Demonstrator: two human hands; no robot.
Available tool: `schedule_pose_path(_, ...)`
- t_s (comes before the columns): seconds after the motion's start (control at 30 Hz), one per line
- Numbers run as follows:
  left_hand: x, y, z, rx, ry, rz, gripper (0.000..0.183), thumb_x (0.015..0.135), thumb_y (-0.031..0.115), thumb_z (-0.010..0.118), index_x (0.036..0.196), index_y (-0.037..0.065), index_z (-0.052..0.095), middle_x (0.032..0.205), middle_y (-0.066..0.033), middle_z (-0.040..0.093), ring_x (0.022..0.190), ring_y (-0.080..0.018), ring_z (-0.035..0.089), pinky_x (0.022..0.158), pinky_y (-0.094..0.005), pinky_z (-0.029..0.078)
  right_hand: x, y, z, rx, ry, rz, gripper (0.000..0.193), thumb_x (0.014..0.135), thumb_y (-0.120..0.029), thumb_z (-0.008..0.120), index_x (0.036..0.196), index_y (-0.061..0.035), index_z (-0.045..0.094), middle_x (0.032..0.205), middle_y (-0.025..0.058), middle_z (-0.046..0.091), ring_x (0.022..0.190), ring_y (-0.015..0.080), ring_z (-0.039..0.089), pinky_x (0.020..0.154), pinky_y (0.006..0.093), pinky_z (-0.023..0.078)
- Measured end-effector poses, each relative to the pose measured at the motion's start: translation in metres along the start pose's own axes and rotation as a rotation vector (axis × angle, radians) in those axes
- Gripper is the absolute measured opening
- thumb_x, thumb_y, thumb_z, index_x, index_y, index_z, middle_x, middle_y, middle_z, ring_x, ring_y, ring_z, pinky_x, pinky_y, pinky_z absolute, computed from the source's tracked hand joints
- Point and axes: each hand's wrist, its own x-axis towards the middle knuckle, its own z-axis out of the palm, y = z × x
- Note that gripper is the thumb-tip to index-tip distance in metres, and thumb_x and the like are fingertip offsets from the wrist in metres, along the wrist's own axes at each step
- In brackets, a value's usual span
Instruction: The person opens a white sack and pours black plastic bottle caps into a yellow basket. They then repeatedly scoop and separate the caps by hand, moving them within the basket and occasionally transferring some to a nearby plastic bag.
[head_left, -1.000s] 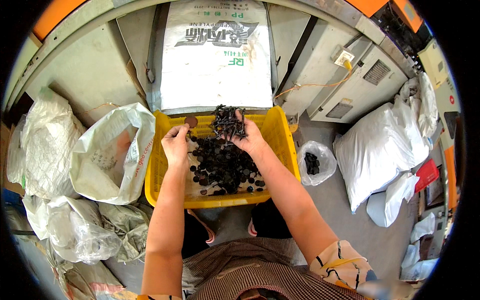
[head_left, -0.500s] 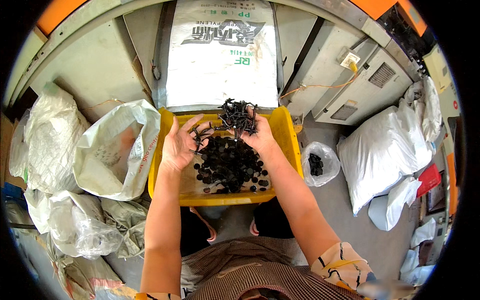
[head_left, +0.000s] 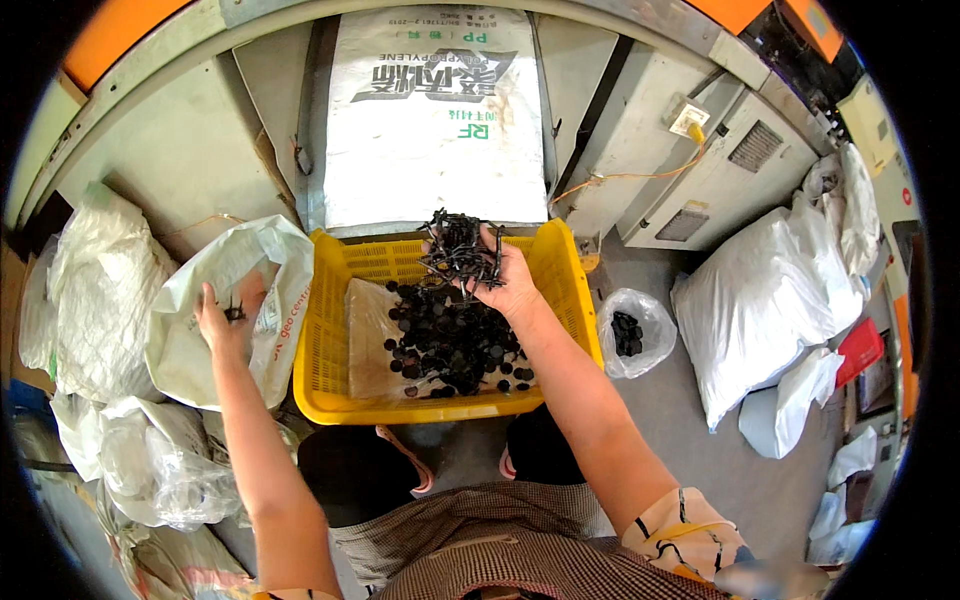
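Note:
My right hand (head_left: 508,275) is cupped around a heap of thin, stick-like black plastic pieces (head_left: 460,248), held above the far part of a yellow plastic basket (head_left: 325,375). In the basket, many small round black discs (head_left: 450,335) lie loose on a pale sheet (head_left: 370,345). Over to the left, my left hand (head_left: 217,322) is inside the mouth of an upright white woven bag (head_left: 180,350). A few black stick pieces (head_left: 235,313) are at its fingers, partly hidden by the hand.
Right of the basket stands a small clear bag (head_left: 655,335) with black pieces inside. Large stuffed white sacks (head_left: 760,310) lie farther right. Crumpled clear bags (head_left: 165,460) lie at the left. A white printed sack (head_left: 435,150) hangs beyond the basket, near a grey cabinet (head_left: 700,180).
My left hand has moved left from above the basket into the white bag, with a few stick pieces. The right hand stays over the basket with its heap.

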Motion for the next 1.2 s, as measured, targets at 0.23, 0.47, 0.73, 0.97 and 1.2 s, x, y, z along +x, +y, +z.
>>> schedule_pose_path(0.23, 0.049, -0.016, -0.017, 1.204, -0.329, 0.442, 0.053, 0.082, 0.032, 0.062, 0.122, -0.001, 0.052, 0.098, -0.0116, 0.066, 0.088, -0.0235, 0.062, 0.078, -0.0323, 0.048, 0.017, 0.022, 0.017, -0.22, 0.073, -0.045, 0.03, 0.09, -0.025, 0.055, 0.11, -0.0025, 0.056, 0.098, 0.0084, 0.065, 0.081, 0.0198, 0.065, 0.064, 0.0365, 0.057)
schedule_pose_path(0.47, -0.182, -0.042, 0.094, 0.411, -0.943, -0.133, 0.084, 0.08, 0.047, 0.066, 0.141, 0.009, 0.022, 0.128, -0.0214, 0.044, 0.114, -0.0314, 0.049, 0.081, -0.0438, 0.052, 0.012, 0.035, 0.025, -0.331, 0.052, -0.1, 0.034, 0.095, -0.014, 0.043, 0.127, -0.0064, 0.044, 0.11, 0.008, 0.059, 0.095, 0.0182, 0.061, 0.079, 0.0337, 0.053)
schedule_pose_path(0.73, -0.146, -0.072, 0.088, -0.136, -0.913, -0.49, 0.02, 0.09, 0.014, 0.052, 0.109, 0.006, 0.051, 0.106, -0.0088, 0.056, 0.096, -0.0218, 0.054, 0.083, -0.0442, 0.048, 0.011, 0.032, 0.021, -0.278, 0.04, -0.133, 0.036, 0.096, -0.019, 0.045, 0.129, -0.0048, 0.042, 0.112, 0.0075, 0.057, 0.1, 0.0181, 0.058, 0.085, 0.0319, 0.051)
schedule_pose_path(0.97, -0.146, -0.064, 0.087, -0.339, -0.902, -0.568, 0.027, 0.096, 0.021, 0.042, 0.118, 0.006, 0.044, 0.119, -0.0114, 0.052, 0.11, -0.027, 0.051, 0.091, -0.0455, 0.044, 0.011, 0.028, 0.02, -0.148, 0.008, -0.051, 0.04, 0.096, -0.035, 0.041, 0.124, -0.0062, 0.046, 0.117, 0.0131, 0.056, 0.103, 0.0271, 0.058, 0.083, 0.0447, 0.052)
schedule_pose_path(1.2, -0.151, -0.059, 0.087, -0.418, -1.003, -0.635, 0.033, 0.096, 0.029, 0.044, 0.119, 0.006, 0.045, 0.116, -0.0108, 0.053, 0.107, -0.0266, 0.052, 0.09, -0.0455, 0.045, 0.01, 0.014, 0.014, -0.094, -0.123, -0.018, 0.045, 0.099, -0.036, 0.023, 0.131, -0.0104, 0.042, 0.128, 0.0142, 0.05, 0.111, 0.0332, 0.054, 0.09, 0.0571, 0.045)
